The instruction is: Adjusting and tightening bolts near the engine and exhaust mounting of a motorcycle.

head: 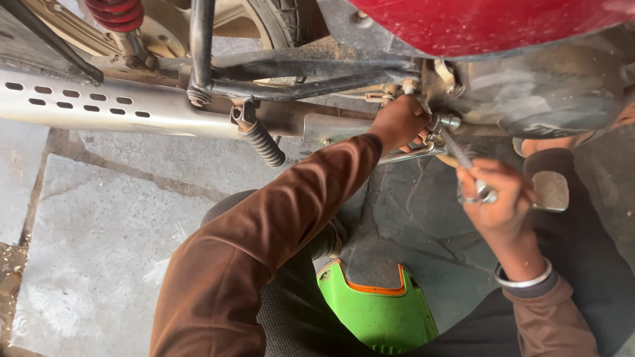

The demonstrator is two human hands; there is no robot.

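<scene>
Grey stone-slab floor (112, 218), cracked and dusty, under a motorcycle with red bodywork (489, 23). Perforated chrome exhaust pipe (99, 102) at 10 o'clock, cut off by the frame edge. Right hand (499, 198) clamped on a steel socket wrench (460, 149), its head on a fitting near centre. Left hand (400, 122) at that fitting, grip hidden, can't tell. Green plastic panel (377, 311) at 6 o'clock.

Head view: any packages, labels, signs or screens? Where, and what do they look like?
None in view: no package, label, sign or screen.
Only bare parts: red body panel at top, perforated silver exhaust at left, green and orange piece at bottom.
The hands: left hand at the motorcycle's underside, right hand gripping a metal wrench.
</scene>
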